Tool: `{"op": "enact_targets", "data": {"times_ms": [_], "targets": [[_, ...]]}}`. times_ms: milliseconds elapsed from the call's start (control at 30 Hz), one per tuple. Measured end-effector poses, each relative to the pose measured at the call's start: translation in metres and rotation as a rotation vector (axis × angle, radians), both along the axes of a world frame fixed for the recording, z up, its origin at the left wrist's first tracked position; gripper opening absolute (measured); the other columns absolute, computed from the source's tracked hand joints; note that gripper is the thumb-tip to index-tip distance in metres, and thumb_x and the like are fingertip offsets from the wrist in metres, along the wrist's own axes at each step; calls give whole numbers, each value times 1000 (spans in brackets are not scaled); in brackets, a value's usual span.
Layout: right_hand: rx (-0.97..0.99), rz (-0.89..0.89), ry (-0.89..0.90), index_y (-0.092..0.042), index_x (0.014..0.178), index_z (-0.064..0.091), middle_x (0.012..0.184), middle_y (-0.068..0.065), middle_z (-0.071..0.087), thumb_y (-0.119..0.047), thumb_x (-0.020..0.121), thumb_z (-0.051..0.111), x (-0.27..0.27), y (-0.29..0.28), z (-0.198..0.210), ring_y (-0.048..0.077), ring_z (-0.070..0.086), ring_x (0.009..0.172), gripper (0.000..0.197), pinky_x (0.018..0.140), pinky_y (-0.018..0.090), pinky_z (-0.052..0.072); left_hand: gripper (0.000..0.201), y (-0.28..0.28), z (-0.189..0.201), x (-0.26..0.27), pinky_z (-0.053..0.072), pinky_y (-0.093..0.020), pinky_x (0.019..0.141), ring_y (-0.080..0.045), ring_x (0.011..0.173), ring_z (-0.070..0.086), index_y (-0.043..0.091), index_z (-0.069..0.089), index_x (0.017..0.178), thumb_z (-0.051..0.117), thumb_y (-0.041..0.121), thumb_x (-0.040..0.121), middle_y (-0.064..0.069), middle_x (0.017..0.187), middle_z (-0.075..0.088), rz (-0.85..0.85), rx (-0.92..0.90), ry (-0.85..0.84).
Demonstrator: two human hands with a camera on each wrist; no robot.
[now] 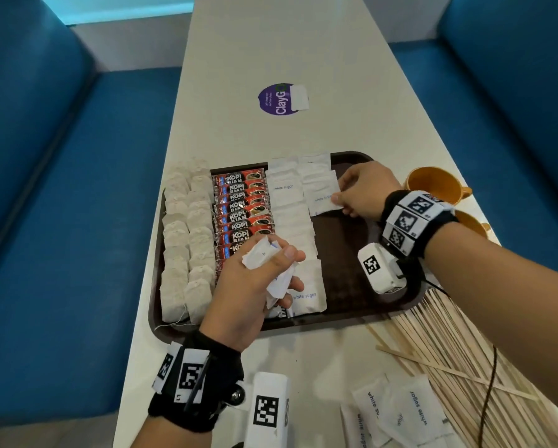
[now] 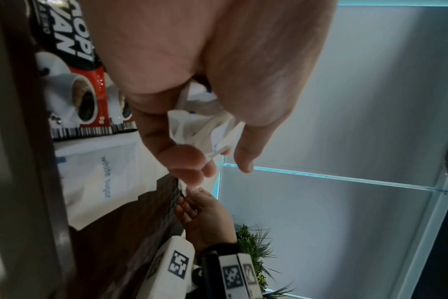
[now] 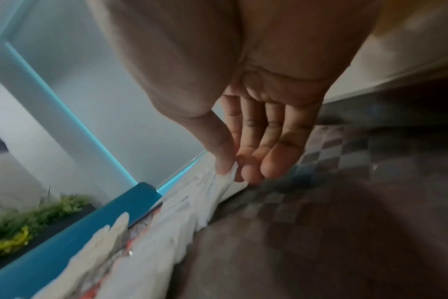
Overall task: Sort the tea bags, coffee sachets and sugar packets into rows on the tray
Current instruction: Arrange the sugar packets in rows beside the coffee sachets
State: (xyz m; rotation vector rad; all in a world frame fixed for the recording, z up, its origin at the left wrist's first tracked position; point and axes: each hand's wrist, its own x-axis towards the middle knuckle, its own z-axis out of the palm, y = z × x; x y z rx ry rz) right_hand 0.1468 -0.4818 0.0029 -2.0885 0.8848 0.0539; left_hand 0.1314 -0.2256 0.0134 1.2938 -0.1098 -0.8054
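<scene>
A dark brown tray [image 1: 361,286] holds two columns of pale tea bags [image 1: 187,240] at its left, a column of red coffee sachets [image 1: 242,208] beside them, and white sugar packets [image 1: 290,215] in two columns to the right. My left hand [image 1: 271,270] hovers over the tray's near middle and grips a small bunch of white sugar packets [image 2: 205,129]. My right hand [image 1: 345,202] pinches the right edge of one sugar packet [image 1: 322,202] lying at the near end of the second sugar column; in the right wrist view thumb and fingertips [image 3: 246,172] meet on the packet's edge.
Loose sugar packets [image 1: 400,412] lie on the table near me. A fan of wooden stir sticks [image 1: 458,347] spreads at the tray's right front. Two orange cups [image 1: 432,182] stand right of the tray. Blue benches [image 1: 61,205] flank the table.
</scene>
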Motion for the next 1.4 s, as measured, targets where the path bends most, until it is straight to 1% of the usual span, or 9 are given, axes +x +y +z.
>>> {"op": "enact_targets", "data": {"times_ms": [100,267,433,600,867,967,1133,1267,1400], "targets": [[-118,28,43,-18,93,61,91,4,71,-14,86,79,1,2,-6,23,71,82,20,81,39,61,21,1,-1,1,40,-26,54,-28,72,64,11,59,106,70,22,92,-13,107,73,-6,16,21],[-309,102,-2,-23,101,58,96,-2,59,-22,84,78,-3,3,-3,17,58,87,26,75,27,43,24,4,0,3,46,-26,50,-29,71,64,11,60,104,73,22,86,-14,104,73,19,-3,40],[-325,279,57,-28,101,66,110,-1,52,-27,74,91,0,11,-5,18,56,96,36,85,28,43,41,2,1,4,51,-30,52,-29,75,66,10,59,113,83,20,81,-24,117,67,72,-13,88],[-316,252,69,-25,100,69,113,0,51,-24,72,92,7,11,-7,20,55,102,36,88,30,46,55,5,-5,7,55,-32,60,-31,83,70,5,56,128,72,14,77,-17,121,70,110,-59,175],[-326,237,86,-25,100,69,115,1,53,-25,71,93,18,10,-5,22,57,104,37,89,30,46,55,10,-7,9,58,-33,63,-32,87,72,4,56,129,69,13,76,-15,120,72,89,-81,188],[-320,242,88,-27,99,67,116,1,54,-28,71,93,15,10,-4,21,58,103,38,87,30,46,52,12,-8,10,58,-34,64,-33,88,71,8,57,126,60,7,74,-16,119,70,70,-120,203],[-299,198,-70,-31,95,66,104,-6,58,-38,80,84,-3,16,13,13,58,90,24,80,25,42,59,11,-10,9,62,-43,77,-47,102,71,5,50,135,48,-1,77,-23,124,69,56,-188,204],[-102,297,-175,-30,94,70,91,-9,69,-40,90,75,-30,41,39,7,65,79,12,71,24,50,45,8,-5,7,63,-46,79,-50,106,69,8,54,137,48,-13,97,-23,127,68,43,-214,161],[214,366,-236,-23,100,74,89,3,75,-41,87,78,-51,64,50,18,74,76,23,73,39,64,42,7,-1,7,62,-40,70,-45,107,70,11,59,136,57,-4,96,-19,127,69,21,-200,116]]}}
